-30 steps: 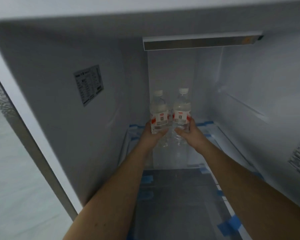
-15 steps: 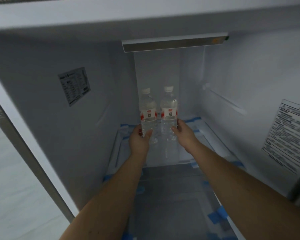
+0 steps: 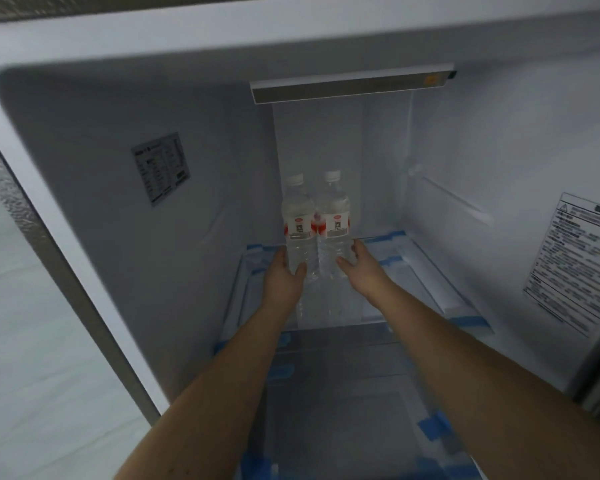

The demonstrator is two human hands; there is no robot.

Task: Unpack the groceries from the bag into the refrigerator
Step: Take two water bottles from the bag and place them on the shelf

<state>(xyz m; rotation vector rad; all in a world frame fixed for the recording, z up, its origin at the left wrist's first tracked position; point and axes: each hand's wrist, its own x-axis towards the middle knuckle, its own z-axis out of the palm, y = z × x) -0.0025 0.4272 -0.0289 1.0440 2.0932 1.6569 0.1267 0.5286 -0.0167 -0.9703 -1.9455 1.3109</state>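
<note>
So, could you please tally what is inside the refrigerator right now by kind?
Water bottles: 2, left bottle and right bottle
Printed stickers on the walls: 2, left sticker and right sticker
Total: 4

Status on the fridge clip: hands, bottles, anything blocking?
Left hand grips left water bottle; right hand grips right water bottle. Both upright, side by side at the rear of the glass shelf. Nothing blocking.
</note>
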